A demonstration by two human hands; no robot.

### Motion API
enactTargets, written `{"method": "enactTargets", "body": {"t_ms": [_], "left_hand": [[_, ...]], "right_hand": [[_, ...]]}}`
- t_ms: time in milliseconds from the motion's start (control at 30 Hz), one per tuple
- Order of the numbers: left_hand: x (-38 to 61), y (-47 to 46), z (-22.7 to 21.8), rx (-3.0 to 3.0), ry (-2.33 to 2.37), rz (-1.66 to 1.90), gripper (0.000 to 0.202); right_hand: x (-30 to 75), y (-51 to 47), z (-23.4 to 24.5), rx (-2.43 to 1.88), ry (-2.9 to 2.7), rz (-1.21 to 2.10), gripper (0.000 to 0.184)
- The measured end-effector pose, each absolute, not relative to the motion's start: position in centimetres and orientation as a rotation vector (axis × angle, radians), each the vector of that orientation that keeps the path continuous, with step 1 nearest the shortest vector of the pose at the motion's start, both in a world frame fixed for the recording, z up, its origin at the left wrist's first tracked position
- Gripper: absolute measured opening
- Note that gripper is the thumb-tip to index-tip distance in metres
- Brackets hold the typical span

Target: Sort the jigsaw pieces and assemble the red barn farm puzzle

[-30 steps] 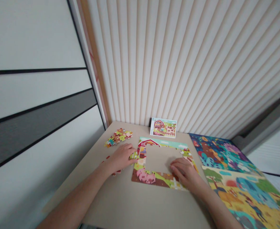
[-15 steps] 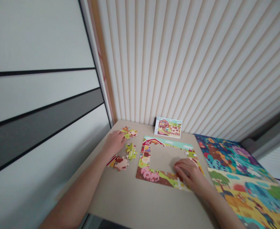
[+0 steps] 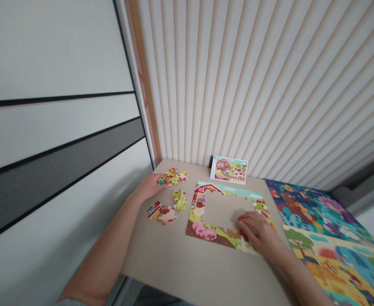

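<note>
Left hand (image 3: 149,187) lies near the far left corner of the beige cardboard work board (image 3: 187,267), fingers loosely curled onto the heap of loose colourful cardboard puzzle pieces (image 3: 172,177), though whether it grips one cannot be told; right hand (image 3: 257,231) rests palm-down, fingers spread flat, on the near right corner of the half-built farm jigsaw frame (image 3: 206,231). Picking well likely means lifting a single piece by its edges while the flat hand pins the frame. Both forearms reach forward from the near edge, the left angled outward along the left edge.
</note>
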State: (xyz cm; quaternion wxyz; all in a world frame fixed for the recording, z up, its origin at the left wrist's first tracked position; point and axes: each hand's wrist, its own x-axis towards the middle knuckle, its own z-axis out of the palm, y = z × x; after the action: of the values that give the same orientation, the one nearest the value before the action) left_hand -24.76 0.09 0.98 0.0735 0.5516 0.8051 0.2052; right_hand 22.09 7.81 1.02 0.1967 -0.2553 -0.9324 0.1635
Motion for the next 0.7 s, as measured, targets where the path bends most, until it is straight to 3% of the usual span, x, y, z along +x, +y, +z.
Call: {"method": "enactTargets", "body": {"t_ms": [200, 400, 700], "left_hand": [[-24.7, -1.6, 2.6, 1.729, 2.174, 0.486, 0.037], [-23.9, -3.9, 2.1, 1.825, 1.846, 0.182, 0.052], [-23.9, -3.8, 1.2, 1.672, 1.909, 0.196, 0.048]], "right_hand": [[22.0, 8.1, 0.7, -0.738, -2.624, 0.486, 0.031], [22.0, 8.3, 0.5, -0.75, -2.606, 0.508, 0.03], [21.9, 8.1, 0.8, -0.75, -2.599, 0.508, 0.033]]}}
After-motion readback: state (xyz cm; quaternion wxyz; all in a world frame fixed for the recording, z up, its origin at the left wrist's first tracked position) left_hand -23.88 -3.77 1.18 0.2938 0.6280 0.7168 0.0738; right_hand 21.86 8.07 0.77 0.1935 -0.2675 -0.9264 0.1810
